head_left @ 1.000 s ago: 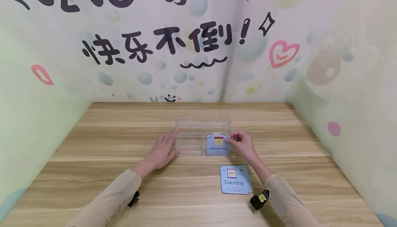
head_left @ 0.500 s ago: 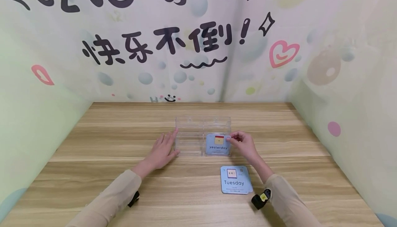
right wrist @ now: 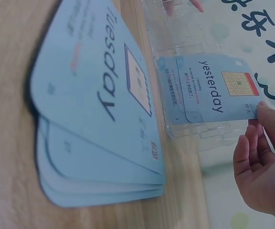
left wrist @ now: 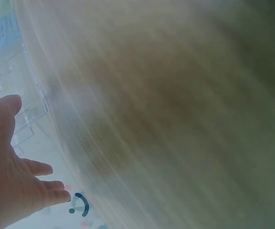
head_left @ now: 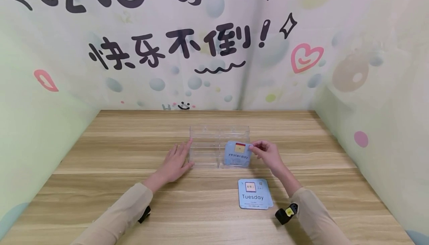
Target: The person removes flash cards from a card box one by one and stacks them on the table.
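In the head view a clear plastic rack (head_left: 205,150) with tiered pockets stands on the table. My left hand (head_left: 172,166) touches its left side with fingers extended; the left wrist view shows the same hand (left wrist: 13,167) with fingers spread. My right hand (head_left: 268,156) pinches a blue "yesterday" card (head_left: 237,154) by its upper right corner at the lower right pocket. The card leans slightly. In the right wrist view, a blue strip with text (right wrist: 170,90) shows below the "yesterday" card (right wrist: 218,88); whether it is a second card I cannot tell.
A stack of blue cards (head_left: 256,194), "Tuesday" on top, lies on the wooden table (head_left: 207,207) in front of the rack, near my right forearm. A printed cloth backdrop (head_left: 151,85) rises behind the table.
The "yesterday" card has risen a little, shifted right and tilted, with my right hand moving right along with it. My left hand and the card stack stay put.
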Motion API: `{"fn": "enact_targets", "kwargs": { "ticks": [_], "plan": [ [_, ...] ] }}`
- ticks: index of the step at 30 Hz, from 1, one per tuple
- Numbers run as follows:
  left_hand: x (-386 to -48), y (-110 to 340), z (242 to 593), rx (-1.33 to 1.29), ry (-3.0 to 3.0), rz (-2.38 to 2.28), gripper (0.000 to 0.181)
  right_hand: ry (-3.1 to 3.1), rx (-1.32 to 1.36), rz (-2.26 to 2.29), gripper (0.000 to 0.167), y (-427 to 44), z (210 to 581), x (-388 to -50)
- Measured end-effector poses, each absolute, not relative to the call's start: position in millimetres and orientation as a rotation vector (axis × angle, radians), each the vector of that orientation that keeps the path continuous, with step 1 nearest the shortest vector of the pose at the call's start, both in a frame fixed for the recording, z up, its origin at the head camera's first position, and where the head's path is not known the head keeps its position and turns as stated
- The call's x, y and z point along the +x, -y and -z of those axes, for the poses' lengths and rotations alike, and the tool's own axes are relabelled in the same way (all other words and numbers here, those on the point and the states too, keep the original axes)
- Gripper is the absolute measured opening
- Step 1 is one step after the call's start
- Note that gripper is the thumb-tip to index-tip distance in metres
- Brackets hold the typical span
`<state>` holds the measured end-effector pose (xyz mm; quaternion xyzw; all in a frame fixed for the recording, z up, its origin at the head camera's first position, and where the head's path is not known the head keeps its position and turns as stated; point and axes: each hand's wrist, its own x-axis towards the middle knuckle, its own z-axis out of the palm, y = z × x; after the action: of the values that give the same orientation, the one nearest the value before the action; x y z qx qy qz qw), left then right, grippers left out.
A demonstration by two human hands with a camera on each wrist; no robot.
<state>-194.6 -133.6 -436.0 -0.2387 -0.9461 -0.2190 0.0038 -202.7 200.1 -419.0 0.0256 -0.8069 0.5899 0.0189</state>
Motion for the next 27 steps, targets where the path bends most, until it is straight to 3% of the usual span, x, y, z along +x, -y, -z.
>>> {"fn": "enact_targets", "kwargs": {
  "ticks": [27],
  "plan": [
    [-195.3, 134.4, 438.0, -0.767, 2.957, 0.661, 0.078, 2.459, 0.083, -1.9, 0.028, -210.8, 399.5, -182.0]
  ]
}}
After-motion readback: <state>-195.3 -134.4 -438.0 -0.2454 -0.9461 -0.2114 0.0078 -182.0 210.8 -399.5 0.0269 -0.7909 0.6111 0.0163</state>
